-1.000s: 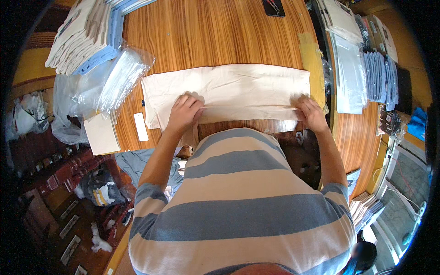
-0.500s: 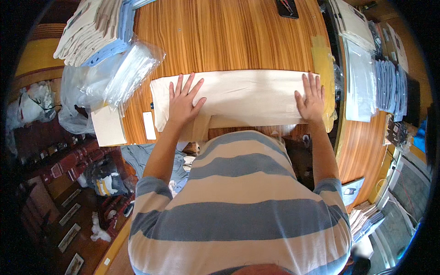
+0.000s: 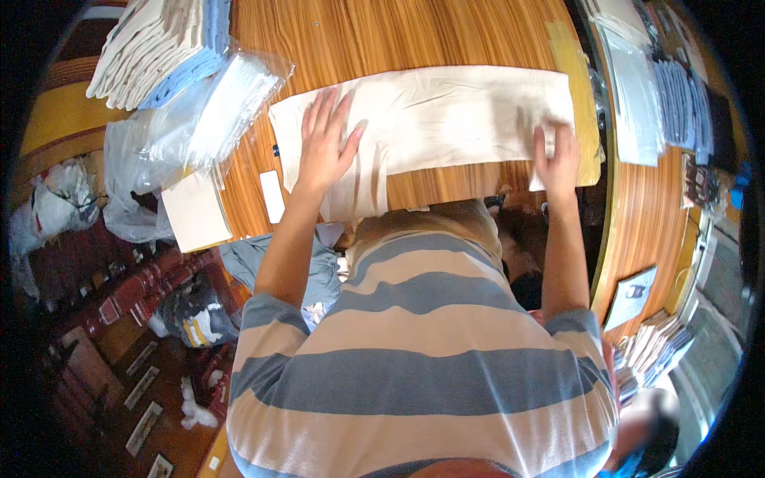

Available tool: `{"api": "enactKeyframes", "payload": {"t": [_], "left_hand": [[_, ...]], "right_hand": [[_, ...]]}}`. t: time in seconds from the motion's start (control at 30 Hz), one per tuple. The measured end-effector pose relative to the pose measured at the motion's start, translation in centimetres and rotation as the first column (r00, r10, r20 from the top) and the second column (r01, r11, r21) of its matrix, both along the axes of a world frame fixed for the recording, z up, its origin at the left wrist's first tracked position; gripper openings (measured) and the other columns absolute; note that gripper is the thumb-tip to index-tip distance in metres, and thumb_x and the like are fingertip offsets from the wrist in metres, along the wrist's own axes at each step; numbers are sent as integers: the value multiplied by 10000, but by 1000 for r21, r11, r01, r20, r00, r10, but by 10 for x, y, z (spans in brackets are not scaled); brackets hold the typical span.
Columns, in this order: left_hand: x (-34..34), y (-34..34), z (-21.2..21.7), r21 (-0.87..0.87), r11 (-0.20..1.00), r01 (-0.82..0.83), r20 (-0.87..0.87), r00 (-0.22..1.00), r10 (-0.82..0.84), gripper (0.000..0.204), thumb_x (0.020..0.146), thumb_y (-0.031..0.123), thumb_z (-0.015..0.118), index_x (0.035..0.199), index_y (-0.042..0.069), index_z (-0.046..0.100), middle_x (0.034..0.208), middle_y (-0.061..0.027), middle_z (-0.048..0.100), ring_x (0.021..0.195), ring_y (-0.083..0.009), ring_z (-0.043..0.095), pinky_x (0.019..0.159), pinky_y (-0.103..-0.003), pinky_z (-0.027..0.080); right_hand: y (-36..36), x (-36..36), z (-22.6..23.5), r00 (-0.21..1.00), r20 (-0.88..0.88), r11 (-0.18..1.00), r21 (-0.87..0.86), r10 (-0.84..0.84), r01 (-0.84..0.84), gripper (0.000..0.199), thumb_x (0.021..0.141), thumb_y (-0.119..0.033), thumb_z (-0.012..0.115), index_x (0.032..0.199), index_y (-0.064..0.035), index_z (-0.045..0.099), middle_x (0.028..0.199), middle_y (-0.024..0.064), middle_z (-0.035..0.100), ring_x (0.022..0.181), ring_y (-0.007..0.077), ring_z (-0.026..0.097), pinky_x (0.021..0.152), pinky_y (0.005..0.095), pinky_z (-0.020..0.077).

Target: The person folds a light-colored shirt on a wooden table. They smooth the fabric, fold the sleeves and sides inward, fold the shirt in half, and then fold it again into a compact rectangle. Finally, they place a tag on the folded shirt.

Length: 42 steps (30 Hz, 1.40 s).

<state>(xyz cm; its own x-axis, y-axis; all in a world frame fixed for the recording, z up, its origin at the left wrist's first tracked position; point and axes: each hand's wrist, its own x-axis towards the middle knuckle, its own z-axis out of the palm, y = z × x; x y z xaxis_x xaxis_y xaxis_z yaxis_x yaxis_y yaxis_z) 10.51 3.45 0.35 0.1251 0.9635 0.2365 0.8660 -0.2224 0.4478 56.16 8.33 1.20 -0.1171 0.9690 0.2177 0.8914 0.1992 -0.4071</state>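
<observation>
I look down past my grey-and-tan striped shirt at one long cream cloth (image 3: 446,119), soft and faintly creased, folded into a wide band across the glossy wood-grain bench (image 3: 382,32). My left hand (image 3: 325,147) lies flat on the cloth's left end, fingers spread wide and pressing down. My right hand (image 3: 556,155) grips the cloth's right end, fingers curled over its near edge; half a second ago this hand lay flat and open there. Since then the left part of the cloth hangs lower toward me as a flap below my left hand. Left of my left hand sit one small white card (image 3: 272,196), crinkly clear plastic bags (image 3: 199,119) and a stack of folded pale fabrics (image 3: 151,44). Beyond my right hand lie flat clear packets (image 3: 637,95).
</observation>
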Motion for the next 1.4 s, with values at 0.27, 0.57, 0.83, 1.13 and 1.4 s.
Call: {"api": "enactKeyframes", "payload": {"t": [0.27,0.57,0.83,1.13,1.4], "left_hand": [[-48,-170,27,-49,998,-41,492,869,60,242,904,-25,716,1145,-2,717,1102,-166,761,968,-277,720,825,-345,568],[-108,-111,7,-113,953,281,-62,955,-289,560,1062,327,567,1587,176,444,1687,-35,382,1581,-294,299,1300,-529,221],[-109,-43,-24,-86,892,444,-62,891,-450,574,1089,331,472,1636,184,383,1662,-39,439,1569,-304,329,1307,-540,183],[-96,-29,-12,-157,942,297,201,943,-264,720,927,384,784,1540,108,527,1429,-109,660,1351,-342,565,1163,-453,436],[-83,17,18,-452,811,372,344,911,-226,747,775,287,947,1416,80,624,1036,-65,722,990,-199,652,928,-354,539]], "right_hand": [[-201,-153,-91,799,-551,742,-427,239,-517,383,839,-316,831,1062,-10,770,937,179,770,920,369,737,911,465,585],[-226,-285,-117,739,-570,644,-421,360,-639,335,946,-269,754,1188,-40,721,1113,194,749,1116,385,705,972,428,549],[-143,-251,55,265,-852,661,-519,-451,-542,247,1059,-197,658,1187,8,709,1050,93,778,946,156,740,908,339,606],[-20,-118,24,952,-143,792,-596,-270,135,594,1009,-571,622,942,9,735,856,181,773,742,241,760,699,381,584],[66,-153,33,897,8,750,-551,442,-365,577,905,-572,753,1056,-15,745,1020,186,763,1017,323,730,908,412,548]]}}
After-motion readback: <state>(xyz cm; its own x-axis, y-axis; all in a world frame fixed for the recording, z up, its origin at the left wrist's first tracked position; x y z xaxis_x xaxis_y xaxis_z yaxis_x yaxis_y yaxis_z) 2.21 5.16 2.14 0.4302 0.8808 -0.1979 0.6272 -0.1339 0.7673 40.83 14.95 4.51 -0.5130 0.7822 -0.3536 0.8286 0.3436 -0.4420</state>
